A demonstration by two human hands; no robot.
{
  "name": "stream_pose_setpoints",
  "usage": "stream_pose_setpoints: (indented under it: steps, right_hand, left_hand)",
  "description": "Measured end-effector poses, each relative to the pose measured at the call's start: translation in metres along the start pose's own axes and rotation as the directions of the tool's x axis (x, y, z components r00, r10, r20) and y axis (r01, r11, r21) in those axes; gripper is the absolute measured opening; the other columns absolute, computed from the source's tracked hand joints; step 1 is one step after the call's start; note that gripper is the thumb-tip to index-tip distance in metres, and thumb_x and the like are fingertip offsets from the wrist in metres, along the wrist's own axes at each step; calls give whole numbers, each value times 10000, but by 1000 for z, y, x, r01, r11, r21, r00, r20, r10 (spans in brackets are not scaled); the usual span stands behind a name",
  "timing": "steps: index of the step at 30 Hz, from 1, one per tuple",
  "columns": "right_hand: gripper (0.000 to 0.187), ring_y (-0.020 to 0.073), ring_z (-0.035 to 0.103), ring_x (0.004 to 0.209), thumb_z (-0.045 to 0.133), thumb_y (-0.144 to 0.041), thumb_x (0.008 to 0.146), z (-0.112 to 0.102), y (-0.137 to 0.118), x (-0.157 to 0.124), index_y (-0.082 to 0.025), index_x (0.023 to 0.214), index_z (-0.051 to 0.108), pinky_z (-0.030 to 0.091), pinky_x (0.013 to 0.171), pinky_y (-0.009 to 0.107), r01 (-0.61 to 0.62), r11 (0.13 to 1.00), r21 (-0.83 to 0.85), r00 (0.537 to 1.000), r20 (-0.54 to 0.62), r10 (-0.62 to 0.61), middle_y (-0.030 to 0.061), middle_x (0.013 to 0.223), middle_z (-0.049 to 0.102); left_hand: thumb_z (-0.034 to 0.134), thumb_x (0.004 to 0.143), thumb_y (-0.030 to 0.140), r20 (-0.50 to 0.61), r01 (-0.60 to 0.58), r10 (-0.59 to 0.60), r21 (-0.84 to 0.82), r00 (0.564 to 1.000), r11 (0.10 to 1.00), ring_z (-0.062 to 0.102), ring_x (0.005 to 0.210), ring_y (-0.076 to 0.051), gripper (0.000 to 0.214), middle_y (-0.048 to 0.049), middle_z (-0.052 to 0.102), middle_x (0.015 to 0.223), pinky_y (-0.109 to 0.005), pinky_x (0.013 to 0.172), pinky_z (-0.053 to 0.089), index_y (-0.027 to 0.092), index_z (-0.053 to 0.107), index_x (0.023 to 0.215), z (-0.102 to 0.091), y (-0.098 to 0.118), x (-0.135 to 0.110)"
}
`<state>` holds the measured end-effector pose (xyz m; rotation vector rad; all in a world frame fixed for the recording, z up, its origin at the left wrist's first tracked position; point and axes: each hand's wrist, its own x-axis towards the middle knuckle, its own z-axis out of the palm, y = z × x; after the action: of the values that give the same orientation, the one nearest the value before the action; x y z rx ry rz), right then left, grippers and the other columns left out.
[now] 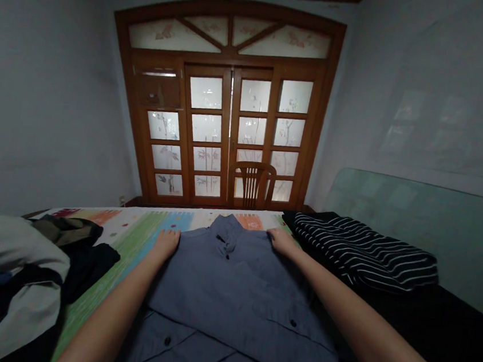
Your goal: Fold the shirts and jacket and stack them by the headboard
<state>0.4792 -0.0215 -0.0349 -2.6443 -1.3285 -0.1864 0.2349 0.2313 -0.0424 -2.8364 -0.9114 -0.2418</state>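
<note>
A blue-grey button-front shirt [229,295] lies spread on the bed, its collar [225,238] pointing away from me and dark buttons showing down its lower part. My left hand [166,243] rests on the shirt's far left edge, fingers lying on the cloth. My right hand [281,241] lies on the far right shoulder area of the shirt. Neither hand visibly lifts or bunches the fabric. The shirt's near end runs out of view at the bottom of the picture.
The bed has a multicoloured printed sheet [132,238]. A heap of mixed clothes [7,271] lies to the left, and a black-and-white striped garment [363,254] lies to the right. Beyond stand a wooden chair [253,185] and glazed wooden doors [224,133].
</note>
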Motion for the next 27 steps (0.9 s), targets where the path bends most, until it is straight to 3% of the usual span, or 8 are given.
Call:
stream_pose_setpoints:
  steps: [4,8,12,17,23,25,27]
  right_hand:
    - [346,195,496,989,443,-335,840,14,-2,18,-160,1138,448,395,836,414,-122,993,8,992,27,121,82,1140,495]
    - [281,172,524,907,445,-342,837,15,-4,26,-156,1034,515,415,792,385,-142,990,-3,990,19,142,59,1028,547]
    - [201,188,514,894,404,-218,832,1,-4,18,-147,898,580,387,775,328,-38,999,-31,996,-86,35,78,933,582]
    - [259,214,464,902,293,-172,845,-19,9,-15,-113,892,541,337,783,314,127,984,-123,957,-245,-154,121,918,549]
    - [247,183,473,795,323,-97,795,-21,33,-62,-154,785,564,316,813,308,406,886,-223,889,-127,-439,74,808,562]
    - [267,181,478,812,329,-71,773,-24,36,-71,-165,834,572,319,819,315,447,862,-238,872,-97,-479,65,845,567]
    - [288,188,489,834,323,-81,777,-28,33,-74,-161,897,572,339,799,321,421,877,-234,887,-97,-452,74,880,567]
  left_hand:
    - [287,796,65,-16,-22,23,31,1000,999,494,1020,-265,351,-197,565,1044,-388,888,319,55,511,1066,6,5,7]
    - [357,797,135,-35,0,2,35,999,999,491,998,-258,272,-174,566,1004,-360,831,363,84,555,976,4,8,12]
    - [371,784,142,-72,-27,28,18,997,999,510,923,-227,226,-129,572,931,-321,788,379,119,586,850,-7,7,13]
    - [340,796,163,-183,-87,83,-15,980,996,465,930,-218,212,-124,523,960,-310,789,370,126,526,890,-24,-7,3]
    - [353,753,117,-132,-260,255,-19,958,966,479,900,-207,190,-91,539,948,-327,804,369,171,530,794,-31,-33,-31]
    - [383,721,112,-90,-318,315,-19,945,948,482,935,-213,186,-90,538,1007,-342,834,358,182,542,786,-32,-39,-40]
    - [406,675,95,-48,-357,355,-34,934,934,475,984,-221,219,-85,528,1075,-356,874,337,192,559,796,-34,-39,-45]
